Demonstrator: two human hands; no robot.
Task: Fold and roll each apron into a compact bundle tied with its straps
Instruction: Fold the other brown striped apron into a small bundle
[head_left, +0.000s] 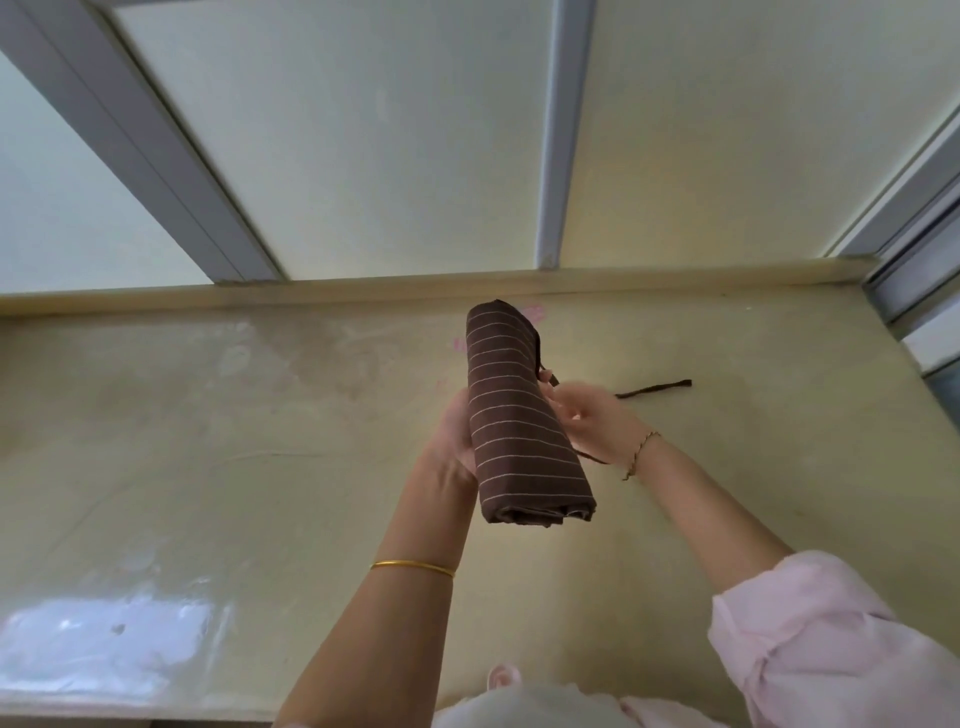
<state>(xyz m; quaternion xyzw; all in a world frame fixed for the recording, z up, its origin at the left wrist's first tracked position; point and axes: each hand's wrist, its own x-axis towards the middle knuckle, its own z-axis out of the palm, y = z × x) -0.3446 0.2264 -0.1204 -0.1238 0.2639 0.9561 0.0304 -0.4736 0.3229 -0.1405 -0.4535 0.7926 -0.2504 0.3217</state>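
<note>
A brown apron with thin white stripes is rolled into a long bundle and held up above the yellowish counter. My left hand grips the roll from its left side, fingers hidden behind the cloth. My right hand is at the roll's right side and pinches a dark strap. The strap's loose end trails to the right over the counter. A short bit of strap also shows below my right palm.
The counter ends at a raised lip under a frosted window with grey frames. A glossy wet-looking patch lies at the near left. A metal frame borders the far right corner.
</note>
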